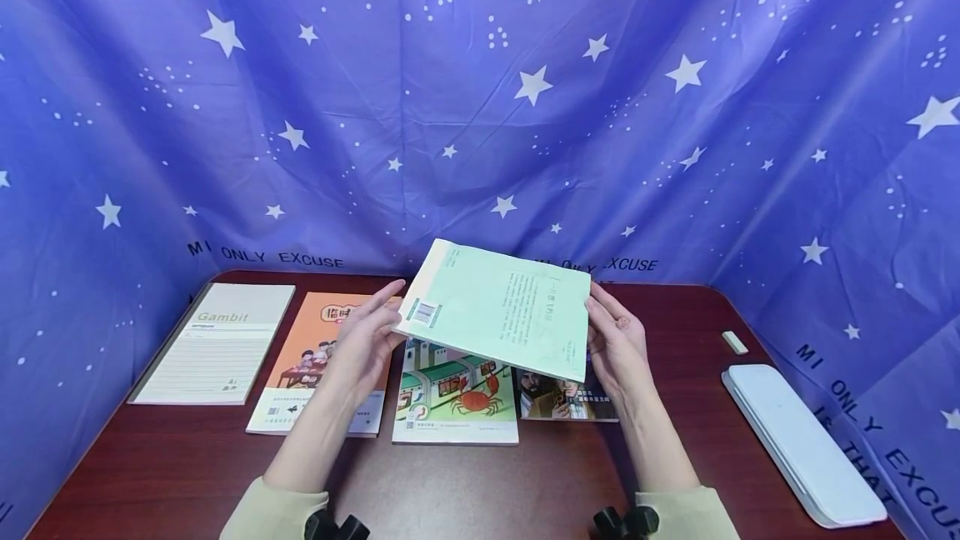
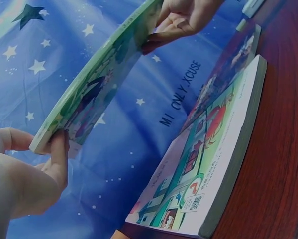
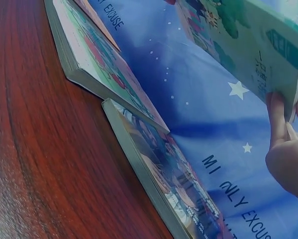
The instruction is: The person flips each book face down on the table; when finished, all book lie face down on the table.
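A thin pale green book (image 1: 502, 311) is held up above the table, tilted, its barcode side facing the head camera. My left hand (image 1: 363, 348) pinches its left edge between thumb and fingers, as the left wrist view also shows. At the opposite edge, my right hand (image 1: 618, 344) grips the book near its corner. The wrist views reveal an illustrated cover (image 3: 238, 37) on the book's underside. Below it lies a book with a red crab picture (image 1: 457, 398), partly covered from above. A darker book with painted figures (image 1: 566, 398) lies to that one's right, mostly hidden.
On the left of the dark red table (image 1: 450, 490) lie a cream Gambit notebook (image 1: 213, 344) and an orange book (image 1: 300, 357), which my left arm overlaps. A pale blue case (image 1: 802, 444) and a small white eraser-like block (image 1: 734, 342) sit at the right. A starry blue curtain (image 1: 465, 107) hangs behind.
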Demonstrator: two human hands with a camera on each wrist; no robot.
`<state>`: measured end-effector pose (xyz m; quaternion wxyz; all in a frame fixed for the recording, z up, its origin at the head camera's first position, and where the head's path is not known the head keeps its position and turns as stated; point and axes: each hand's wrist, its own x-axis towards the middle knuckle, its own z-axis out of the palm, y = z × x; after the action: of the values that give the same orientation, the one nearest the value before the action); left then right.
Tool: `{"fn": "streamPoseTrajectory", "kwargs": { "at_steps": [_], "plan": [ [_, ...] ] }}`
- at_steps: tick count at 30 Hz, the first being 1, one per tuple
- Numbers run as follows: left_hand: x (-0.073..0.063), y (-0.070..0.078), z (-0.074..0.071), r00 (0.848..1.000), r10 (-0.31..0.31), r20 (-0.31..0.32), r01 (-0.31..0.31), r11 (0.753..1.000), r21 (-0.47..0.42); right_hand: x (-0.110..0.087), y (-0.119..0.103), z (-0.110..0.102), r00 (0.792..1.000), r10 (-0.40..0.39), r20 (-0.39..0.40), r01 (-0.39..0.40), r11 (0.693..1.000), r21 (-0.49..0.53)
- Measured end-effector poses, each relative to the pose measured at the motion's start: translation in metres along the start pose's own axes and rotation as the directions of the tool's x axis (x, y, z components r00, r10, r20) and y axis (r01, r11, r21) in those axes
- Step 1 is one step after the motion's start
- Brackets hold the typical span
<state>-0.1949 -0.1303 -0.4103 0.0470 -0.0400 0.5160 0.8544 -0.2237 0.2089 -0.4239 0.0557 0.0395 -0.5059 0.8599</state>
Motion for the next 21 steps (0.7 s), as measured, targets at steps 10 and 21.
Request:
{"fn": "streamPoseTrajectory", "kwargs": {
  "at_steps": [10,21],
  "plan": [
    [0.0,-0.005,0.001,0.999,-0.008,0.043,0.005,0.998,0.069,-0.002,-0.001,-0.002,0.997,0.082,-0.013,-0.083,0.991,-0.101],
    [0.002,-0.009,0.002,0.993,-0.061,0.098,0.048,0.99,0.135,-0.001,-0.008,-0.016,0.906,0.31,0.287,-0.245,0.939,-0.243]
  ]
}}
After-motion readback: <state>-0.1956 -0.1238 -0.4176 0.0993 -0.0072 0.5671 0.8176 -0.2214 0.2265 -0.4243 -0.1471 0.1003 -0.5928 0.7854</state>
